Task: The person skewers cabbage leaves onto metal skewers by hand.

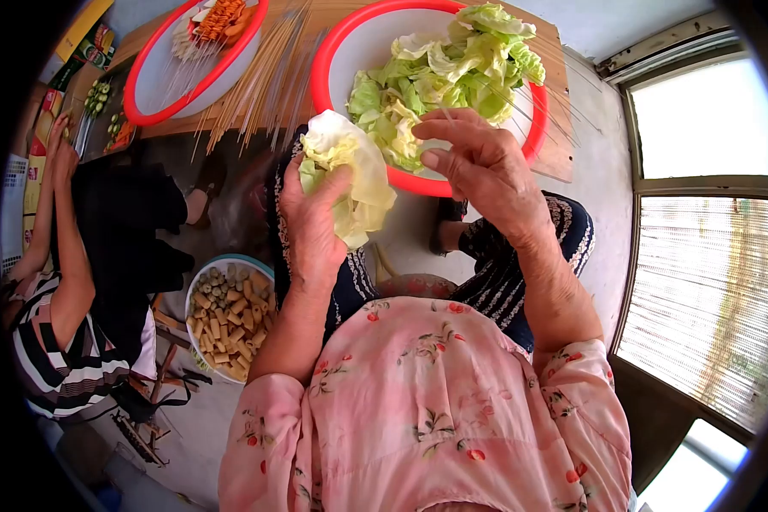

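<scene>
My left hand (314, 218) is closed around a bunch of pale lettuce leaves (358, 183), held just in front of the near rim of a white basin with a red rim (341, 51). Over that rim hovers my right hand (491, 166), its thumb and index finger apart, with nothing visible between them. Inside the basin lies a heap of torn green lettuce (401, 85). Thin skewers (563, 107) stick out around the basin's right side, partly behind the lettuce and my right hand.
Loose bamboo skewers (260, 72) lie on the wooden table (555, 158). Farther left stands a second red-rimmed basin (136, 102) holding skewered orange and white food. A bucket of tan cylindrical pieces (230, 328) is on the floor. Another person (68, 307) sits at the left.
</scene>
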Demonstrator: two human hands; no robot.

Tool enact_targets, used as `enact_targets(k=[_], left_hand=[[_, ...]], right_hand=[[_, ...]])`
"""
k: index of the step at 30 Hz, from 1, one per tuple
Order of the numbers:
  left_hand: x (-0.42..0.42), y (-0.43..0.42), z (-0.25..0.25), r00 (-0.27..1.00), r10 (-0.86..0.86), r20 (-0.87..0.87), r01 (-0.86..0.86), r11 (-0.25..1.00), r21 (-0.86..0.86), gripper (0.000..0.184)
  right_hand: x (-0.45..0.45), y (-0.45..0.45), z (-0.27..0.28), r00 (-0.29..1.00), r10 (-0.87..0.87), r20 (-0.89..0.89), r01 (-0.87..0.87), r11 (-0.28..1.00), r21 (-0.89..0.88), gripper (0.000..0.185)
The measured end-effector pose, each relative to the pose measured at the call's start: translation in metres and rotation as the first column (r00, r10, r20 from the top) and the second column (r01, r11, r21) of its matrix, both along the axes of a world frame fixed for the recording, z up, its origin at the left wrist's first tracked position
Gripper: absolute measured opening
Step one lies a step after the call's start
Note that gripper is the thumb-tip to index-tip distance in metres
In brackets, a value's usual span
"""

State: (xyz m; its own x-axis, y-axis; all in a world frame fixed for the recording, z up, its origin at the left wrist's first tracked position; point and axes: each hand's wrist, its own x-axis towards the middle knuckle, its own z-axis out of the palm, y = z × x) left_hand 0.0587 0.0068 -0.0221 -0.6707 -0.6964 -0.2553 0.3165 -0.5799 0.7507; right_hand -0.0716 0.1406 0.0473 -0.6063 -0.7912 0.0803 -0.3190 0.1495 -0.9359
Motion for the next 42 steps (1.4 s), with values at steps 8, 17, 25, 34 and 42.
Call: enact_targets(k=[8,17,25,34,42], left_hand=[[0.002,0.004,0.000,1.000,-0.002,0.020,0.002,0.999,-0.043,0.039],[0.005,0.002,0.002,0.998,-0.064,0.007,0.064,0.998,-0.005,0.041],[0.006,0.003,0.005,0.998,-0.056,-0.026,0.057,0.998,0.016,0.039],[0.007,0.001,0.006,0.995,-0.100,0.021,0.100,0.994,0.036,0.040],[0.005,0.007,0.006,0.967,-0.251,0.038,0.252,0.968,-0.003,0.041]], right_hand=[[0.044,-0.016,-0.014,0.997,0.049,-0.059,-0.049,0.999,-0.006,0.030],[0.040,-0.015,-0.023,0.997,-0.049,-0.062,0.041,0.992,-0.120,0.020],[0.049,-0.021,-0.037,0.942,-0.011,-0.334,0.023,0.999,0.033,0.022],[0.031,-0.006,-0.037,0.986,-0.155,-0.059,0.148,0.984,-0.101,0.028],[0.031,-0.020,-0.048,0.796,-0.198,0.573,0.185,0.979,0.082,0.032]])
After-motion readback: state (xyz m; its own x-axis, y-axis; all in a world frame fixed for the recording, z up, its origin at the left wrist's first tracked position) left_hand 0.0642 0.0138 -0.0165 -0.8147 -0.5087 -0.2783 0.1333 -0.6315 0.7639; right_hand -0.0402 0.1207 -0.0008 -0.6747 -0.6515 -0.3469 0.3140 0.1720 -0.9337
